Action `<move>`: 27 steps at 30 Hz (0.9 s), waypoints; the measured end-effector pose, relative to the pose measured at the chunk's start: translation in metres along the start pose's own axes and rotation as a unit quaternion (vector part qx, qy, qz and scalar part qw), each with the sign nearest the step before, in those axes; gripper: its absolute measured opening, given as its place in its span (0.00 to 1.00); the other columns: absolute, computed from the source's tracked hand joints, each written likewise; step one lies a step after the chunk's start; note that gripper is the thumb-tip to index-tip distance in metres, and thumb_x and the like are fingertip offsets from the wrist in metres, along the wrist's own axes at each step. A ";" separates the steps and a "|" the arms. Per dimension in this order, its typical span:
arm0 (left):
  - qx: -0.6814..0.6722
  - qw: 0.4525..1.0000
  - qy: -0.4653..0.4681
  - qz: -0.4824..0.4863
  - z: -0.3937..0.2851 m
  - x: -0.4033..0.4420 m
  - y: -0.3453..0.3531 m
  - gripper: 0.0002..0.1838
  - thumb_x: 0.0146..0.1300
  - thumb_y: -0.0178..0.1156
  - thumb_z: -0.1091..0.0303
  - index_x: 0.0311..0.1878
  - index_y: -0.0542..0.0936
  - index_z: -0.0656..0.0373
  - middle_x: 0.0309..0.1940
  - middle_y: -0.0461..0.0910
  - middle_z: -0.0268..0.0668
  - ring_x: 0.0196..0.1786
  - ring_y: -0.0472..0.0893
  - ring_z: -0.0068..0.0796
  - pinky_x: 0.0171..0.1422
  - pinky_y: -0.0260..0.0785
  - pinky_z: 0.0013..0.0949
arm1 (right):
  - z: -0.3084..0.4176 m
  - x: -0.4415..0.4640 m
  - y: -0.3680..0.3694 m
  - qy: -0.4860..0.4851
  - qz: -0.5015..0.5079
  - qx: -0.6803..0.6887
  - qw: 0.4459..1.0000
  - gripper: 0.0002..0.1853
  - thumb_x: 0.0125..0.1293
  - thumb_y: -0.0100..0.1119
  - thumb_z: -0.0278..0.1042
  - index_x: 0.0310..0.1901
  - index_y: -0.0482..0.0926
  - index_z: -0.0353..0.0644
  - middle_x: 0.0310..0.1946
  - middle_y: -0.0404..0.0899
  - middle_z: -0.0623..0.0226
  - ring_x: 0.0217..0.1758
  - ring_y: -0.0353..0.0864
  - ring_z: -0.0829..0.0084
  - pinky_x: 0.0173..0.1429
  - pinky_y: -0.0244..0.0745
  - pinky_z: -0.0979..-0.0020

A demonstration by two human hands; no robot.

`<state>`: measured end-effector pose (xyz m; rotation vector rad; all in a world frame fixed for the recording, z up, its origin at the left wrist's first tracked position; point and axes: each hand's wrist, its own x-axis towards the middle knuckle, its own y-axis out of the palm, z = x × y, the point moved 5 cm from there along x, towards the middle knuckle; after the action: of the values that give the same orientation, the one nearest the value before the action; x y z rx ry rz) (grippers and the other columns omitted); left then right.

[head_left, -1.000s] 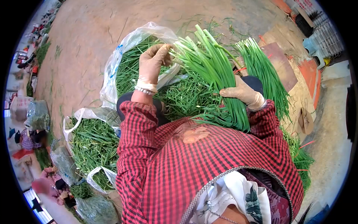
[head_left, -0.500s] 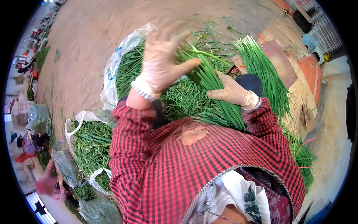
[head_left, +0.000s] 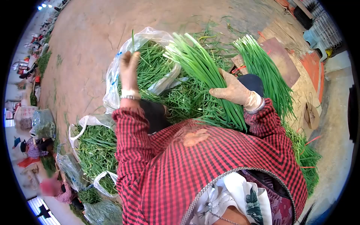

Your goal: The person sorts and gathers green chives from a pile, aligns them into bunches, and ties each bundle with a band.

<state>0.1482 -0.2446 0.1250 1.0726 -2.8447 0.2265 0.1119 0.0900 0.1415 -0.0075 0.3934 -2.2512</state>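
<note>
My gloved right hand [head_left: 236, 90] is wrapped round a bunch of garlic chives [head_left: 202, 69], its pale stem ends pointing up and away. My gloved left hand [head_left: 129, 73], with a beaded bracelet at the wrist, is off to the left with its fingers pinched. A single green chive leaf [head_left: 132, 39] stands up from those fingertips. Beneath that hand is an open clear plastic bag [head_left: 112, 80] full of loose chive leaves [head_left: 153, 62]. Right of the held bunch lies another neat bunch of chives [head_left: 262, 71].
Another bag of loose greens [head_left: 95, 150] stands at my left. Tied chives [head_left: 308, 170] lie at my right, near a brown board [head_left: 279, 60]. A blue stool [head_left: 314, 41] and a crate [head_left: 327, 33] are at the far right. Other people [head_left: 62, 191] sit along the left.
My left hand has moved left, away from the bunch, with a chive leaf in its fingers. The bunch's pale ends now show uncovered. My right hand stays about the same.
</note>
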 end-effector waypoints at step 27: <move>-0.439 0.824 -0.148 0.327 -0.095 -0.084 0.083 0.30 0.65 0.58 0.57 0.65 0.67 0.66 0.56 0.76 0.46 0.53 0.79 0.35 0.61 0.72 0.37 | 0.155 0.053 -0.001 -0.432 -0.166 -0.336 0.821 0.33 0.59 0.59 0.60 0.56 0.73 0.39 0.46 0.78 0.48 0.51 0.78 0.52 0.53 0.74 0.57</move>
<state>0.1595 -0.1118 0.1981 -0.0773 -2.8435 -1.1863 0.0975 0.0076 0.2826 -1.5037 0.6781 -2.0336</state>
